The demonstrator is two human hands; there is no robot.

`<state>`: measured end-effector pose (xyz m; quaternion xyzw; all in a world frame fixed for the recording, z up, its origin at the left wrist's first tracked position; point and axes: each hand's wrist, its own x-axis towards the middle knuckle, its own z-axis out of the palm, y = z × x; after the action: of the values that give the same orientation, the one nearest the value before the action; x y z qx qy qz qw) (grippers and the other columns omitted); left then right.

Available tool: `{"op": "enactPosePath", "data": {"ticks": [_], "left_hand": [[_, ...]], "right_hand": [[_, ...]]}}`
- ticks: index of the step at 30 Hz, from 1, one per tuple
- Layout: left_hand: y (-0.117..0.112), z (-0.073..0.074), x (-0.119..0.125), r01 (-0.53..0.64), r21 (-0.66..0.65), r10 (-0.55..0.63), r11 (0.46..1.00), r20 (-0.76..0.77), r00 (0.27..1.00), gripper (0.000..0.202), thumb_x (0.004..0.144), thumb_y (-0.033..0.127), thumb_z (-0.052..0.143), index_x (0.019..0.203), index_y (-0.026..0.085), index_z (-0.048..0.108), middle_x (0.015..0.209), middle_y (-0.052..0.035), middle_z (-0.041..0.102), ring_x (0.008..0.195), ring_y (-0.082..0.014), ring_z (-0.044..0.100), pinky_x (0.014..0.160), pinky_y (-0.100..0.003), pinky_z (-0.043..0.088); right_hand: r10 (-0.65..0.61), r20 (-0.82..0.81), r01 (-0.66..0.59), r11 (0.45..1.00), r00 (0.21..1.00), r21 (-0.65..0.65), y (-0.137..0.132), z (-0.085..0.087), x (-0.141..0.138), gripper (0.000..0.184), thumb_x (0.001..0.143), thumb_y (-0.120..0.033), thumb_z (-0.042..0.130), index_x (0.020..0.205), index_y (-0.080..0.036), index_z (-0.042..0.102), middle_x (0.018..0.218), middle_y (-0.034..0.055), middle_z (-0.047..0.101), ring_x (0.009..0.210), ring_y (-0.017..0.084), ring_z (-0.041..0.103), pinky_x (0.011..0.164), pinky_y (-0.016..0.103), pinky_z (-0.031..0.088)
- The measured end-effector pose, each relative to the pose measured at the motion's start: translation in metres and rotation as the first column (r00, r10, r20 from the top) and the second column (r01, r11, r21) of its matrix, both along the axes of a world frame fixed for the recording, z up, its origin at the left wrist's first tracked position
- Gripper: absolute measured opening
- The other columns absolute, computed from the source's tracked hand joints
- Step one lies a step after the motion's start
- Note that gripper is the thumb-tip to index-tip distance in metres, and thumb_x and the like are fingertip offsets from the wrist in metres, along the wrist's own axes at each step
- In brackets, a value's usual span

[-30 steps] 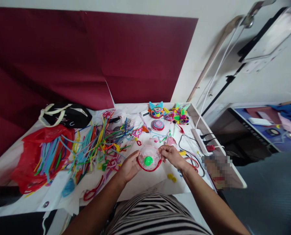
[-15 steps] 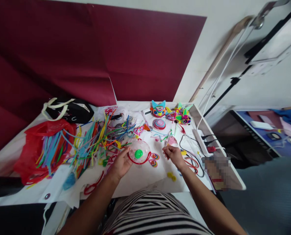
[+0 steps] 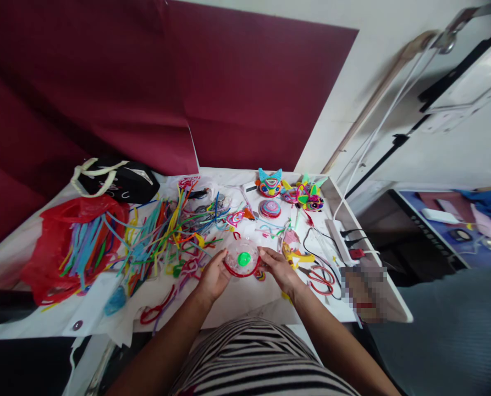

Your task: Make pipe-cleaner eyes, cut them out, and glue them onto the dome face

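Between both hands sits a clear plastic dome [image 3: 233,252] with a round green piece [image 3: 244,259] at its middle. A fuzzy red pipe cleaner [image 3: 242,274] runs along its near rim. My left hand [image 3: 215,276] grips the dome's left side, thumb and fingers at the edge. On the right side, my right hand [image 3: 279,269] pinches the rim, its fingertips partly hidden. Colourful eye-shaped pieces [image 3: 260,276] lie on the table just behind the right fingers, mostly covered.
Loose pipe cleaners [image 3: 173,225] and a red bag [image 3: 47,247] of them spread leftward. Orange-handled scissors [image 3: 323,279], a yellow tool [image 3: 301,257] and a power strip [image 3: 339,242] lie right. Finished fuzzy figures [image 3: 270,184] and a striped round piece [image 3: 270,208] stand behind.
My right hand has moved left onto the dome's rim. The loose red end that stuck out at the right now lies against the rim. The scissors show more fully.
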<state>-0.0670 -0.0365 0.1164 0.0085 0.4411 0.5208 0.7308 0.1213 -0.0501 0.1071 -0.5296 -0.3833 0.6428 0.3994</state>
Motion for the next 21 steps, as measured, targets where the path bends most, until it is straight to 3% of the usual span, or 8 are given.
{"op": "enactPosePath", "data": {"ticks": [9, 16, 21], "left_hand": [[-0.005, -0.011, 0.004, 0.090, -0.003, -0.090, 0.996, -0.033, 0.995, 0.011, 0.086, 0.017, 0.058, 0.092, 0.011, 0.065, 0.084, -0.0082, 0.073, 0.073, -0.0170, 0.068, 0.074, -0.030, 0.055], [-0.011, -0.003, 0.009, 0.168, 0.104, -0.155, 0.980, -0.116, 0.981, 0.022, 0.075, 0.028, 0.074, 0.090, 0.016, 0.064, 0.086, -0.0027, 0.071, 0.072, -0.0162, 0.067, 0.066, -0.026, 0.052], [-0.013, 0.000, 0.010, 0.210, 0.111, -0.186, 0.971, -0.197, 0.963, 0.028, 0.069, 0.032, 0.079, 0.086, 0.017, 0.062, 0.085, 0.0001, 0.069, 0.071, -0.0141, 0.064, 0.062, -0.023, 0.049]], "right_hand": [[-0.038, -0.209, -0.005, 0.979, 0.977, -0.202, -0.003, -0.007, -0.005, 0.027, 0.093, -0.034, 0.056, 0.112, -0.015, 0.059, 0.104, 0.0055, 0.063, 0.084, 0.015, 0.063, 0.072, 0.033, 0.055], [-0.097, -0.237, 0.029, 0.961, 0.967, -0.276, -0.009, -0.007, -0.007, 0.028, 0.092, -0.034, 0.057, 0.113, -0.015, 0.058, 0.106, 0.0058, 0.063, 0.085, 0.016, 0.063, 0.073, 0.034, 0.055], [-0.130, -0.229, 0.055, 0.950, 0.965, -0.307, -0.009, -0.010, -0.009, 0.028, 0.093, -0.034, 0.056, 0.113, -0.015, 0.058, 0.106, 0.0059, 0.063, 0.086, 0.016, 0.063, 0.073, 0.034, 0.055]]}}
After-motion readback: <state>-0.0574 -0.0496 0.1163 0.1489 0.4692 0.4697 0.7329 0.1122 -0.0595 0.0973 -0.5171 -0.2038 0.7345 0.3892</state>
